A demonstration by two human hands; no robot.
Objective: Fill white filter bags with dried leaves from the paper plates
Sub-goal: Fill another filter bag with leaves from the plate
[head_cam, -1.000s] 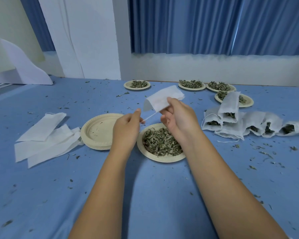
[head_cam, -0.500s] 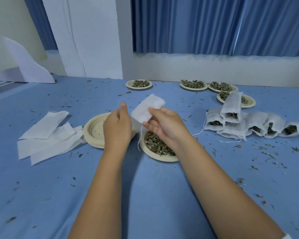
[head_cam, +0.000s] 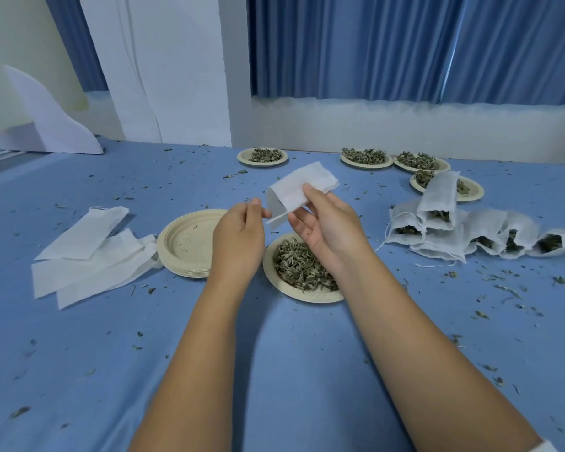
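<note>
Over leaf plate at desk centre, your right hand is pinching filter bag, left hand pinching its lower edge.

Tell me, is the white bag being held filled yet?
Empty, it seems: the bag is flat and bent over, no leaves showing, unlike the filled bags at right.
</note>
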